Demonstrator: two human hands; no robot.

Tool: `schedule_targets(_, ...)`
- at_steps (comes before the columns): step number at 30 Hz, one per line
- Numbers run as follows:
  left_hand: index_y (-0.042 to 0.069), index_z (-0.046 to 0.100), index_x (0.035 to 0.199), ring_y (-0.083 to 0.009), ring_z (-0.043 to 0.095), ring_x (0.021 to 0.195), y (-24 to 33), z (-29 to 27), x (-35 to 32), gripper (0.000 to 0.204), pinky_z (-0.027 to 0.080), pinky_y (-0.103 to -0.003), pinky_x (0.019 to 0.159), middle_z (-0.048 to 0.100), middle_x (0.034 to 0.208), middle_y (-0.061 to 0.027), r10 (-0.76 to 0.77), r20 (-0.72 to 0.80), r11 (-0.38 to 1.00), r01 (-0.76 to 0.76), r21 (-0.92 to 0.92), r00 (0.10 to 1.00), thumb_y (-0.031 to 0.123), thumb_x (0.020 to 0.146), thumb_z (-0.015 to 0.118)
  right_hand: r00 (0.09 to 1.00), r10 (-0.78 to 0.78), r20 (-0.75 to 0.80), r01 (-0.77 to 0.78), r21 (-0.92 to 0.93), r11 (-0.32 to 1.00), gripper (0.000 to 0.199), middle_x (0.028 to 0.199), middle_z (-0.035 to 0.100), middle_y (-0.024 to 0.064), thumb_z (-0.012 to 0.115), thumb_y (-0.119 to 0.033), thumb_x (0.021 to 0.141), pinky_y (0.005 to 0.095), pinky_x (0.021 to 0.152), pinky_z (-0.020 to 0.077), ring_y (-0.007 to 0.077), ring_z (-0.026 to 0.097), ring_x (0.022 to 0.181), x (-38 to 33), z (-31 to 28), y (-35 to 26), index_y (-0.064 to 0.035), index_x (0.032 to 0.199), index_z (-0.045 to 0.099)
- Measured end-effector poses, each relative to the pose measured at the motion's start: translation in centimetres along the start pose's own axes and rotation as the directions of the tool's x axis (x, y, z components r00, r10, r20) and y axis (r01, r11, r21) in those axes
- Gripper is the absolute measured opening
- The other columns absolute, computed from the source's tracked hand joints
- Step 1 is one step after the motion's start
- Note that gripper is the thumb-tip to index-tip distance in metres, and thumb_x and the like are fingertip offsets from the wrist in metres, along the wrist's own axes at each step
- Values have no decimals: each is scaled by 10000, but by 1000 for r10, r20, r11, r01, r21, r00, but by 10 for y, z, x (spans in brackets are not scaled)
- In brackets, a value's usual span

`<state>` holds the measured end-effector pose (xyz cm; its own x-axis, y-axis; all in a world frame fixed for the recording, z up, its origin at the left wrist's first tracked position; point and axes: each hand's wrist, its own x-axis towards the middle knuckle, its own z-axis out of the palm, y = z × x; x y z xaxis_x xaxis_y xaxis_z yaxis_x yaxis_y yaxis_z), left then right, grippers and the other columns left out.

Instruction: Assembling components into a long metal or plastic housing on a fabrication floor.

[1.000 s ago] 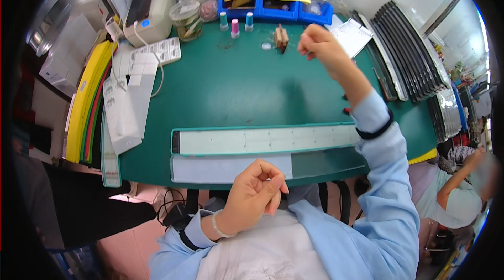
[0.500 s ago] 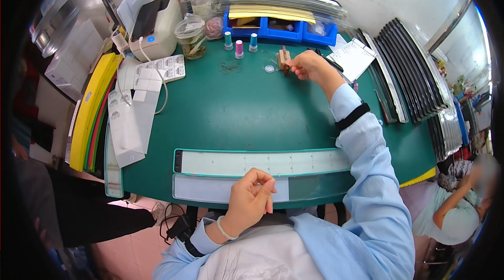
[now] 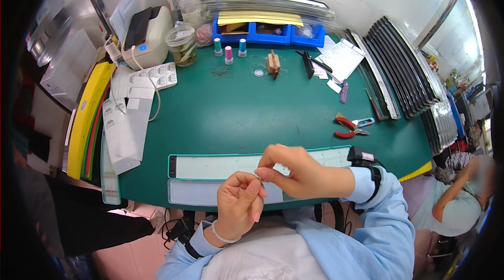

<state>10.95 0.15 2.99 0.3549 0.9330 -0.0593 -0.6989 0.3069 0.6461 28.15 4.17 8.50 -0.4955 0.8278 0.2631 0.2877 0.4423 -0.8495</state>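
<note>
Low over the front of the table, my left hand (image 3: 240, 202) and my right hand (image 3: 296, 172) meet with their fingertips almost touching. The right thumb and index finger are pinched together, and the left fingers are curled closed against the thumb. Whatever lies at the fingertips is too small to make out. Beneath the hands is a long flat case with a pale strip (image 3: 210, 167) inside a green rim, partly covered by them. Nearer me lies a second clear flat case (image 3: 191, 192). A small wooden block (image 3: 273, 63) stands farther back, beside a round clear disc (image 3: 258, 73).
Three thread spools, including a pink one (image 3: 228, 55), stand before blue bins (image 3: 269, 33). Red-handled cutters (image 3: 346, 134) lie at right, near stacked black trays (image 3: 401, 64). Papers (image 3: 123, 133) and yellow folders (image 3: 86, 117) line the left. Another person (image 3: 454, 201) sits at far right.
My right hand has left the wooden block and come back toward me, joining my left hand over the flat case. The block stays standing on the table. The view has shifted slightly.
</note>
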Motion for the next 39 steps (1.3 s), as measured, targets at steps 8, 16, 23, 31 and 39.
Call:
schedule_targets(8, -5, 523, 998, -36, 411, 372, 6, -3, -1, 111, 307, -174, 364, 584, 784, -102, -12, 14, 1000, 12, -10, 1000, 100, 992, 488, 972, -224, 67, 225, -7, 974, 82, 779, 532, 103, 592, -38, 885, 372, 627, 410, 307, 501, 693, 8, 5, 12, -40, 910, 514)
schedule_targets(16, -40, 584, 1009, -154, 634, 579, 9, -10, -2, 164, 494, -227, 524, 662, 814, -141, -65, -93, 987, 78, 142, 994, 115, 959, 569, 928, -367, 63, 356, -440, 824, 190, 779, 520, 114, 554, 78, 723, 392, 650, 433, 324, 521, 724, 33, -6, 29, -33, 868, 502)
schedule_targets(23, -53, 629, 962, -196, 694, 737, 26, -14, 1, 128, 560, -257, 660, 686, 825, -133, -272, -62, 864, 272, 424, 960, 68, 927, 603, 853, 324, -408, -293, 139, 946, 123, 717, 525, 27, 424, -102, 971, 273, 561, 399, 139, 476, 617, 131, -141, 175, -90, 854, 458)
schedule_targets(31, -46, 623, 908, -128, 671, 678, 16, -22, -8, 90, 530, -233, 605, 676, 748, -99, -74, -48, 601, 83, 795, 996, 43, 892, 627, 695, 641, -326, -538, 357, 764, 159, 583, 435, -15, 523, -150, 925, 261, 452, 305, 103, 398, 508, 161, -133, 202, -106, 772, 532)
schedule_targets(39, -56, 626, 838, -119, 660, 640, 28, -21, -14, 81, 511, -233, 584, 662, 699, -108, -26, 80, 266, -70, 962, 996, 19, 867, 623, 359, 892, -276, -679, 579, 453, 260, 533, 405, -36, 710, -111, 837, 209, 404, 268, 74, 327, 417, 170, -147, 184, -110, 644, 536)
